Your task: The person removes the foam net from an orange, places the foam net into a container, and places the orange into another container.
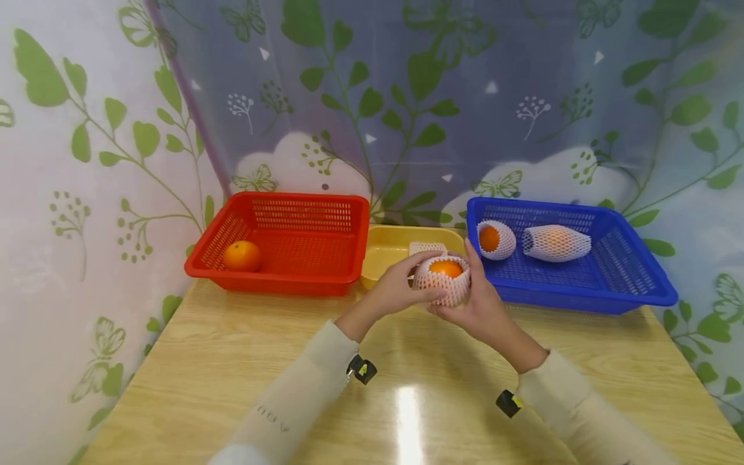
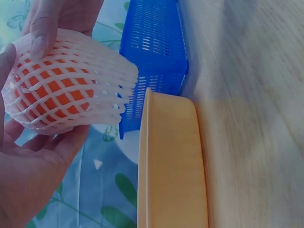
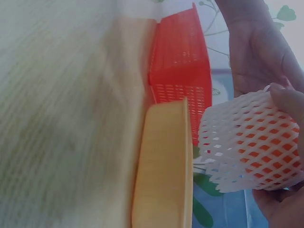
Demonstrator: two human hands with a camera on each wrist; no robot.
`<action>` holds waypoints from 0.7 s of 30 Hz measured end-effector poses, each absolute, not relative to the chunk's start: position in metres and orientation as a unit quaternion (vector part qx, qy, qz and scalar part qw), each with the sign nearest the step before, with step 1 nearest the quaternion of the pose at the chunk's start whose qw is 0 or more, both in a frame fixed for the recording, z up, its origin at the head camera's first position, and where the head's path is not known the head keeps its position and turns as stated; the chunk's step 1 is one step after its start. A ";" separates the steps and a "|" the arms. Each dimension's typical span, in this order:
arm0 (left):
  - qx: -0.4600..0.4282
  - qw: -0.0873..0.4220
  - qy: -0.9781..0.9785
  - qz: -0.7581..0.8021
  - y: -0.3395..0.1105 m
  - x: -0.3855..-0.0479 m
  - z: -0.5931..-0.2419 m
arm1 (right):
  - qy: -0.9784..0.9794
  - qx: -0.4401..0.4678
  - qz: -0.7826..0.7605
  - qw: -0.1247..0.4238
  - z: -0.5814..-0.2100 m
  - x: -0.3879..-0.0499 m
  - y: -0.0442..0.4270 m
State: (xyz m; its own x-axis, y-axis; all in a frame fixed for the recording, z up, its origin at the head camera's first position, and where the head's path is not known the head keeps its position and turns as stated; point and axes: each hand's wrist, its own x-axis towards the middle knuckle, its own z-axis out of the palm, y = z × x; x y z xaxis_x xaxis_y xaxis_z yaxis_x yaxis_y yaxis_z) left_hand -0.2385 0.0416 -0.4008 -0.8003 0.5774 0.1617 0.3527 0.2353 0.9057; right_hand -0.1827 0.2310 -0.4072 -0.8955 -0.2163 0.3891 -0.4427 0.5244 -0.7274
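You have both hands clasped on one round orange fruit in a white foam-mesh sleeve (image 1: 432, 287).
Your left hand (image 1: 398, 284) curls round it from nine o'clock and your right hand (image 1: 479, 303) from four o'clock, holding it up off the pale wood-grain table (image 1: 261, 336); the fruit's bare skin shows at the sleeve's top opening, while loose mesh extends past it on the table side. At eleven o'clock from it sits the shallow yellow plastic basin (image 1: 383, 248), with a piece of white foam mesh (image 1: 427, 247) inside. Toward ten o'clock, the red slotted plastic basket (image 1: 302, 284) contains a bare round orange fruit (image 1: 242, 256). Toward two o'clock, the blue slotted plastic basket (image 1: 575, 297) holds two mesh-wrapped fruits (image 1: 556, 243), side by side.
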 end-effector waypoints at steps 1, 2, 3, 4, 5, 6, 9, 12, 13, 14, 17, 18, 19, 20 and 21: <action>0.296 0.103 0.778 0.545 0.039 -0.237 -0.402 | -0.862 0.188 0.455 0.120 -0.408 -0.182 0.230; 0.296 0.103 0.775 0.548 0.037 -0.236 -0.403 | -0.862 0.184 0.459 0.115 -0.409 -0.181 0.229; 0.295 0.102 0.775 0.549 0.035 -0.235 -0.405 | -0.860 0.179 0.465 0.108 -0.410 -0.181 0.228; 0.294 0.102 0.774 0.552 0.033 -0.233 -0.406 | -0.860 0.174 0.469 0.099 -0.411 -0.181 0.227; 0.296 0.102 0.770 0.556 0.031 -0.232 -0.407 | -0.861 0.169 0.471 0.092 -0.412 -0.181 0.227; 0.297 0.102 0.768 0.558 0.029 -0.230 -0.408 | -0.864 0.163 0.468 0.085 -0.412 -0.179 0.227; 0.295 0.107 0.767 0.560 0.024 -0.225 -0.413 | -0.870 0.163 0.461 0.063 -0.415 -0.176 0.225; 0.286 0.113 0.772 0.556 0.020 -0.219 -0.418 | -0.870 0.184 0.455 0.048 -0.421 -0.174 0.225; 0.283 0.117 0.772 0.557 0.019 -0.218 -0.421 | -0.867 0.192 0.458 0.044 -0.423 -0.173 0.225; 0.279 0.123 0.772 0.558 0.018 -0.217 -0.424 | -0.863 0.198 0.463 0.039 -0.427 -0.172 0.225; 0.272 0.141 0.771 0.559 0.014 -0.214 -0.438 | -0.851 0.210 0.481 0.020 -0.439 -0.171 0.226; 0.268 0.148 0.771 0.558 0.013 -0.213 -0.443 | -0.846 0.215 0.488 0.012 -0.443 -0.170 0.227; 0.265 0.157 0.772 0.556 0.011 -0.212 -0.447 | -0.841 0.217 0.496 0.002 -0.447 -0.170 0.228; 0.264 0.166 0.770 0.557 0.010 -0.211 -0.452 | -0.836 0.220 0.503 -0.008 -0.451 -0.169 0.228; 0.261 0.174 0.769 0.558 0.009 -0.210 -0.456 | -0.833 0.221 0.507 -0.015 -0.455 -0.168 0.229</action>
